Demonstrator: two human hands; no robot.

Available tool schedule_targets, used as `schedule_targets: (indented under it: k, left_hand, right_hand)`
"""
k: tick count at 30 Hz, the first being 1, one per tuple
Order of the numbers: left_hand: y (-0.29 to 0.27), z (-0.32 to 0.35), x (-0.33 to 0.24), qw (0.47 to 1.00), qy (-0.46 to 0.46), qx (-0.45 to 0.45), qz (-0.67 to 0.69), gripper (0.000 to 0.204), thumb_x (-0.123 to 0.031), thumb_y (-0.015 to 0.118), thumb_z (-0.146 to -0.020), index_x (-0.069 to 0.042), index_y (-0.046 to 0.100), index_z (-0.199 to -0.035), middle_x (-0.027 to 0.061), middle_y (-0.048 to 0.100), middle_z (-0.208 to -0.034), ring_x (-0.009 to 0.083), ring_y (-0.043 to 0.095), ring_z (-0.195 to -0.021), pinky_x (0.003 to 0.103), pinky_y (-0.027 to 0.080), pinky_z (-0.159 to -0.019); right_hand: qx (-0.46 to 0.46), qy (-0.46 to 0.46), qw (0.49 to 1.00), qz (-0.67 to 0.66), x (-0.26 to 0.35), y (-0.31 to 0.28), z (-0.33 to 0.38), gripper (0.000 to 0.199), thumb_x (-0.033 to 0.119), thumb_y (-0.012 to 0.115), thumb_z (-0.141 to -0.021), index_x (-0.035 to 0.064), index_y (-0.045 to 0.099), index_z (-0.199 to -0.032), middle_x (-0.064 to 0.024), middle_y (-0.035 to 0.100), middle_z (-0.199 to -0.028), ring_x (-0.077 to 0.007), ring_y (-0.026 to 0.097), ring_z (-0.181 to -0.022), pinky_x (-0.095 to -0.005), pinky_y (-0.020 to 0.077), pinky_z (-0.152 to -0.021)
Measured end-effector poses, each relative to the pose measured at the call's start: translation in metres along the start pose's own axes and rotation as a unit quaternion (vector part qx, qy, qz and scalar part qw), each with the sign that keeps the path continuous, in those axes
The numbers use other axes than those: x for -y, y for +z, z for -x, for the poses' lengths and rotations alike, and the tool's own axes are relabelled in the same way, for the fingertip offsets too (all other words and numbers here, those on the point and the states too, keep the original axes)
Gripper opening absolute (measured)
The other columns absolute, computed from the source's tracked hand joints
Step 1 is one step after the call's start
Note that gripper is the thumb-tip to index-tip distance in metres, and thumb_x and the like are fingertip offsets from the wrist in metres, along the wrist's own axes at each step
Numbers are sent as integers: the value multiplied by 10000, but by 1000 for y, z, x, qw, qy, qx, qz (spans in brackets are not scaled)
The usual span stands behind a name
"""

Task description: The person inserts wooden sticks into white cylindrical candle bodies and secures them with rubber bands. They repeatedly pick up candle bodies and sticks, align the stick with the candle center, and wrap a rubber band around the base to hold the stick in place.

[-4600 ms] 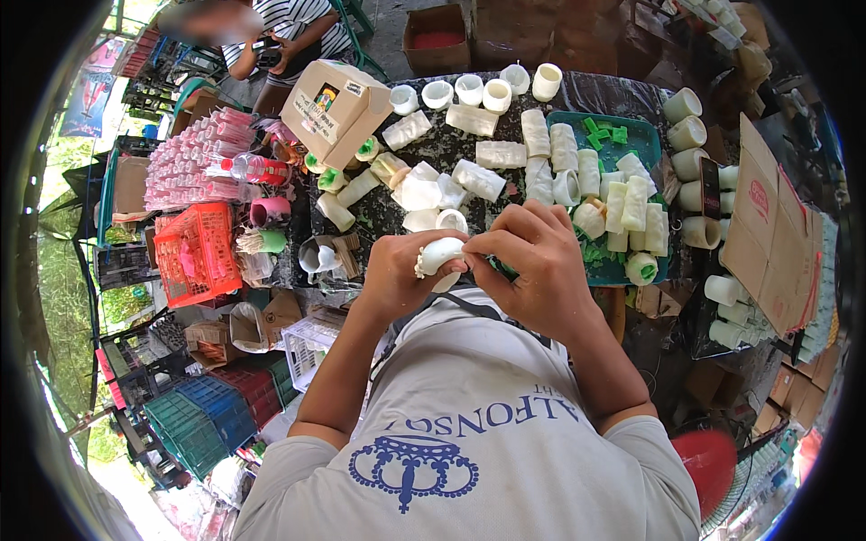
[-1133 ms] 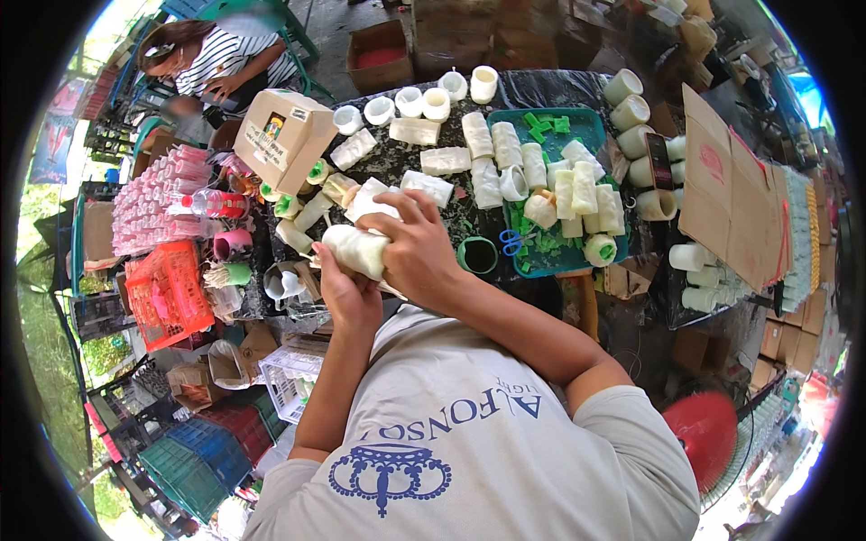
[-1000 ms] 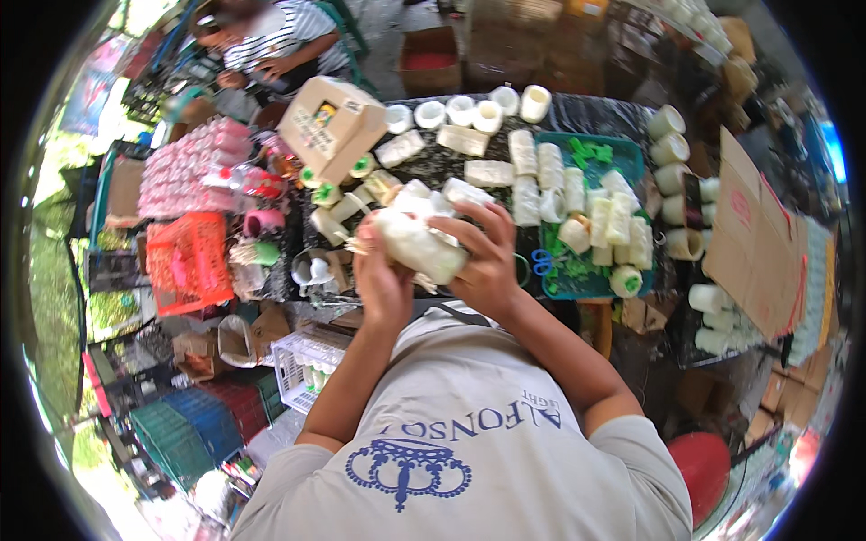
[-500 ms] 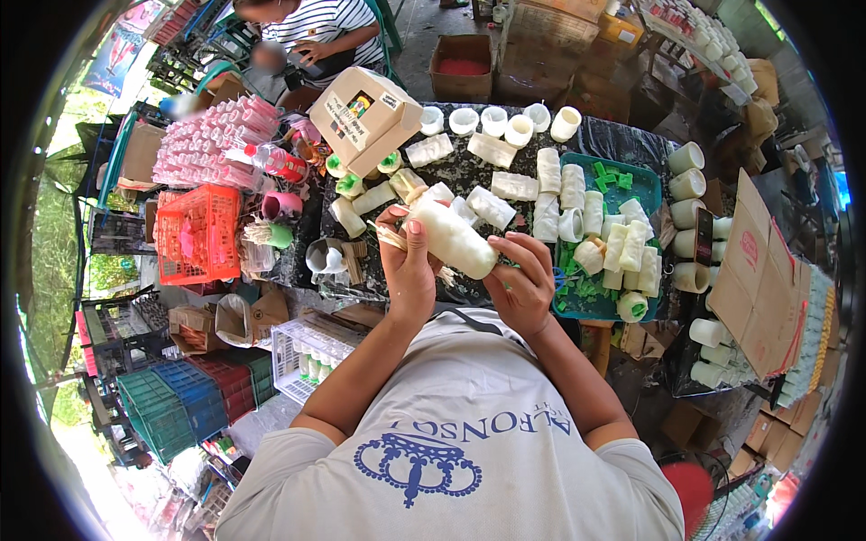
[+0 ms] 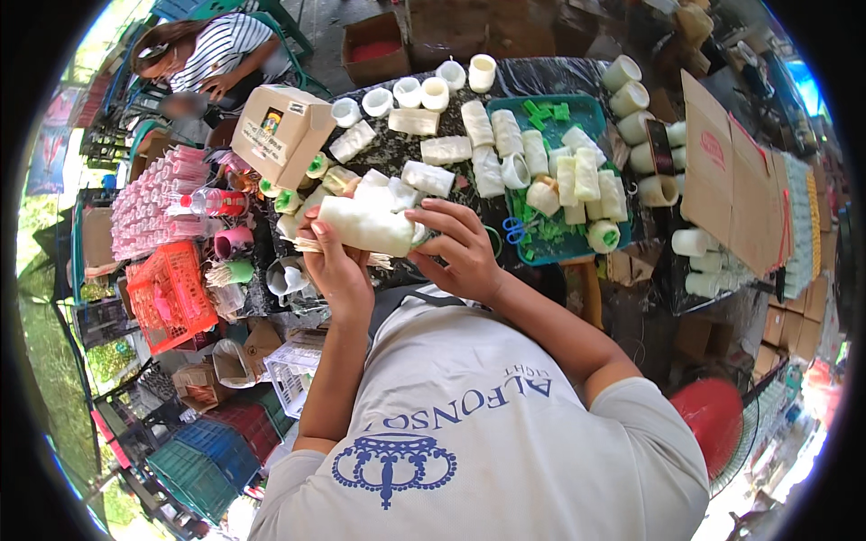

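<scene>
From the head camera, looking down over the person's shoulders: both hands are raised over the near edge of the table [image 5: 541,77], which is covered in a dark sheet. Between them is a pale rolled bundle [image 5: 365,225], lying roughly level and held above the table rather than resting on it. The left hand [image 5: 336,266] has its grip closed round the bundle's left end from below, thumb up along the side, and a few thin sticks poke out beneath its fingers. The right hand [image 5: 458,248] has its grip curled loosely over the bundle's right end, fingertips on top.

Just behind the bundle lie more white rolls [image 5: 428,176] on the table. To the right, a green tray [image 5: 577,171] holds a row of similar rolls, with blue-handled scissors [image 5: 514,230] at its near left edge. A cardboard box [image 5: 281,131] stands at the back left, and a red crate [image 5: 167,293] sits off the left edge. Beyond the box, another person in a striped top [image 5: 216,45] is seated.
</scene>
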State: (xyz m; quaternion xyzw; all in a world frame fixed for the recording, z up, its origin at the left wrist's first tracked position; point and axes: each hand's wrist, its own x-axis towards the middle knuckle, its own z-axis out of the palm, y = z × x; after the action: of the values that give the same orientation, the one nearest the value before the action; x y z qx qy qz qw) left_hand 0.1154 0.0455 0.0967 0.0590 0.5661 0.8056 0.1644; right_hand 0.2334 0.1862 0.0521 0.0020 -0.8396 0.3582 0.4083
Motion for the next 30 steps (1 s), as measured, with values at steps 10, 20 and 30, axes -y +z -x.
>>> schedule_targets:
  k: [10, 20, 30]
  left_hand:
    - [-29, -31, 32, 901, -374, 23, 220, 608, -511, 284, -1174, -34, 524, -1465, 74, 692, -1346, 59, 460, -631, 219, 373, -504]
    - [-1, -23, 57, 933, -346, -62, 81, 638, -546, 390, -1144, -40, 500, -1516, 106, 679, -1375, 225, 674, -1251, 330, 602, -903]
    - [-35, -31, 46, 923, -374, 63, 70, 237, -280, 513, -1095, -106, 531, -1255, 81, 622, -1080, 89, 404, -604, 260, 341, -535]
  right_hand:
    - [-56, 104, 991, -56, -1, 0, -7, 176, 77, 808, -874, 88, 668, -980, -94, 727, -1188, -332, 668, -1062, -448, 520, -951]
    - [-59, 223, 972, -48, 8, 1, -15, 444, 328, 812, -921, 24, 649, -1201, -175, 671, -1344, -442, 624, -1254, -498, 513, -1039]
    - [13, 430, 887, 167, -108, -60, 7, 338, 276, 809, -874, -4, 704, -1032, -246, 760, -942, -411, 751, -884, -490, 581, -787]
